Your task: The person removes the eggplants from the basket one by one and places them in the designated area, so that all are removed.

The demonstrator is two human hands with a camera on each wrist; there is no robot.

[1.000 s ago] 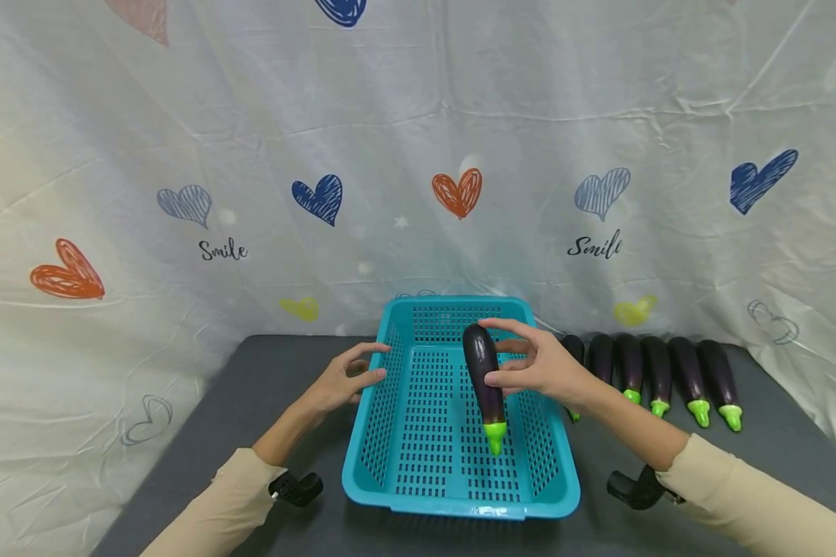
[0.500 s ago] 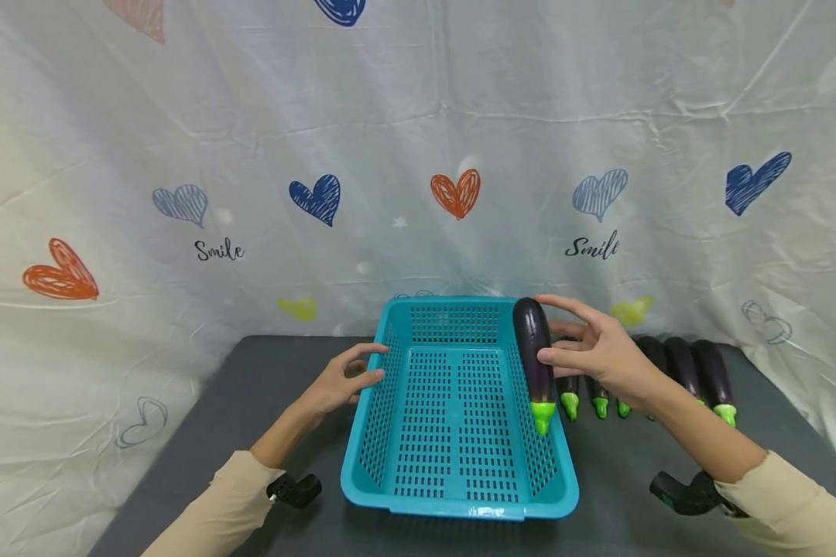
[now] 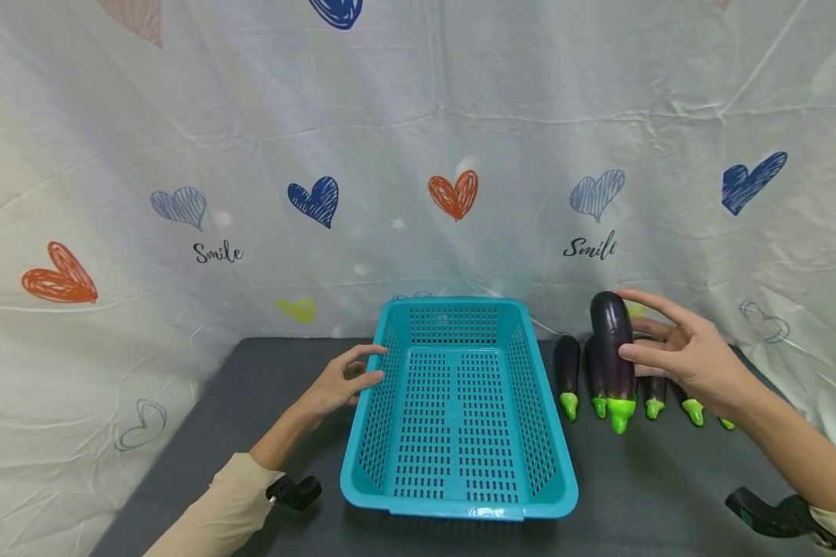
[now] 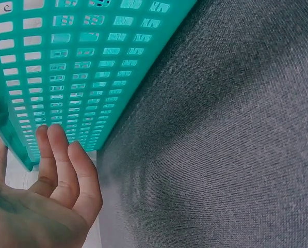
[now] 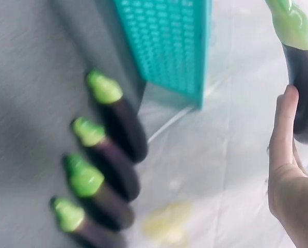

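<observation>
A purple-black eggplant [image 3: 611,340] with a bright green stem end is held by my right hand [image 3: 697,360], thumb on the near side and fingers on the other. It is raised above a row of eggplants [image 3: 567,367] on the table, its green end downward. In the right wrist view the held eggplant [image 5: 304,98] shows at the right edge. My left hand [image 3: 340,383] holds the left rim of the turquoise basket [image 3: 460,510], thumb and index finger over the edge. The left wrist view shows other fingers [image 4: 63,175] outside the basket's slotted wall [image 4: 76,77].
The row lies right of the basket, partly hidden by my right hand and the held eggplant. A dark grey cloth [image 3: 286,441] covers the table. Behind it hangs a white curtain [image 3: 390,139] printed with hearts.
My right hand has carried the eggplant rightward, from over the basket to over the row of eggplants. My left hand stays at the basket's left rim.
</observation>
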